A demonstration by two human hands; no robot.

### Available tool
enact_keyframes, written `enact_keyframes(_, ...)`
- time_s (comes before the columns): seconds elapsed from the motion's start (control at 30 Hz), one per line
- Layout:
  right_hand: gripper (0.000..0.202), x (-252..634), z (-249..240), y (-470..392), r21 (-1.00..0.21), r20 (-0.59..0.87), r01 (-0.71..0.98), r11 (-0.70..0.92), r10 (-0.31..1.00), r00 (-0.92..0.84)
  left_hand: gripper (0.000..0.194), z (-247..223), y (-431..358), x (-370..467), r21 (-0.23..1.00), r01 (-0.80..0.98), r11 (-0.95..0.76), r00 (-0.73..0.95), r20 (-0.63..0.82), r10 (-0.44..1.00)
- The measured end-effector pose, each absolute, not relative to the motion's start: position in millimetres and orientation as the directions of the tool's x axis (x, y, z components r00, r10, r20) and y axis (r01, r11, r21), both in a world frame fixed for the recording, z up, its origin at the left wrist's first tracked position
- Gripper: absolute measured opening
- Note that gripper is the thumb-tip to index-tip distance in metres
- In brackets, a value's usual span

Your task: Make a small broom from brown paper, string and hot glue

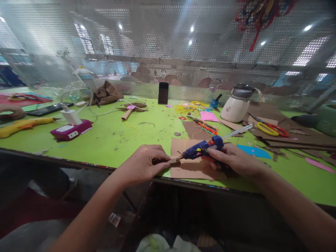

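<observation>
Near the table's front edge, my left hand point(145, 162) pinches a small brown cardboard piece point(174, 161) between thumb and fingers. My right hand point(231, 159) is wrapped round a blue glue gun point(200, 148), with a translucent glue stick point(240, 130) poking out of its back end. The gun's nozzle points left and is at the cardboard piece, close to my left fingertips; whether it touches cannot be told. Under both lies a flat brown cardboard sheet point(194, 170).
On the green table point(147, 129) are a magenta adapter point(71, 130), a yellow glue gun point(26, 126), a phone point(163, 93), a pale jar point(236, 105), scissors point(271, 129) and blue paper point(253, 151). Another person's hand point(12, 111) rests at the far left.
</observation>
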State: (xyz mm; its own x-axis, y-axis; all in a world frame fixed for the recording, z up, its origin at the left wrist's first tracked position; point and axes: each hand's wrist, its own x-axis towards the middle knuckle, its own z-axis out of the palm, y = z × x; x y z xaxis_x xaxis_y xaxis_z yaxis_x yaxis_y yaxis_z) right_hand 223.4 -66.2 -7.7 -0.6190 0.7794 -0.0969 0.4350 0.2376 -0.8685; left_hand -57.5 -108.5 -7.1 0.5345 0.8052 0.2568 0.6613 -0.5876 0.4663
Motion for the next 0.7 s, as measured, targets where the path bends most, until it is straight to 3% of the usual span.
enact_keyframes(0.27,0.050,224.9,-9.4,-67.4,-0.884,-0.138,0.439,0.159,0.808,-0.573,0.026,-9.0,-111.9,-59.0,0.504,0.645,-0.575,0.516,0.269,0.814)
enact_keyframes(0.7,0.051,228.4,-10.9,-67.5,-0.851,-0.104,0.474,0.227,0.812,-0.575,0.026,-12.8,-111.2,-58.6,0.507,0.636,-0.582,0.510,0.290,0.810)
